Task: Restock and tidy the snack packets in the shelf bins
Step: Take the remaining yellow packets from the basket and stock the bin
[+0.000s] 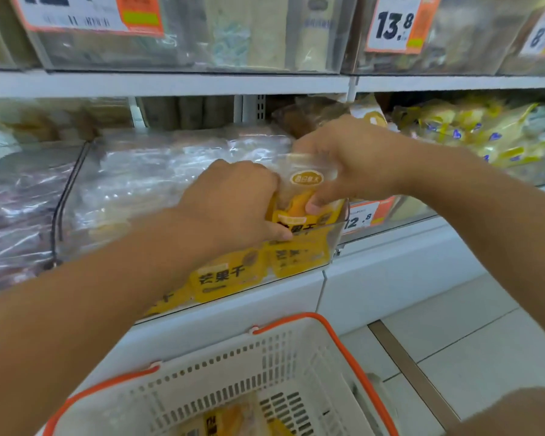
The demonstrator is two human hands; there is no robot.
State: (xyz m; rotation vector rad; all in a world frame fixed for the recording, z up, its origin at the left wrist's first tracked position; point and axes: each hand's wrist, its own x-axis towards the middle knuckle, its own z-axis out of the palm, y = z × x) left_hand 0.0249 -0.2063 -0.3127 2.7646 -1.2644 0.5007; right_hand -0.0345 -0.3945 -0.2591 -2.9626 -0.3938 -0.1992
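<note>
A yellow mango snack packet (302, 196) with a clear top stands upright at the right front corner of a clear plastic shelf bin (76, 196). My left hand (233, 206) grips its left side, thumb down along the front. My right hand (346, 162) grips its top and right side, thumb pressed on the yellow front. More yellow packets (227, 276) of the same kind stand behind the bin's clear front wall. Below, a white basket (312, 369) with orange handles holds a few more yellow packets (230, 420).
The neighbouring bin to the right holds yellow-and-clear packets (472, 130). Bins on the upper shelf carry orange price tags (397, 23). A price tag reading 12.8 (362, 217) sits right of my hands. A white shelf edge (170, 83) runs above. Tiled floor (453, 335) lies lower right.
</note>
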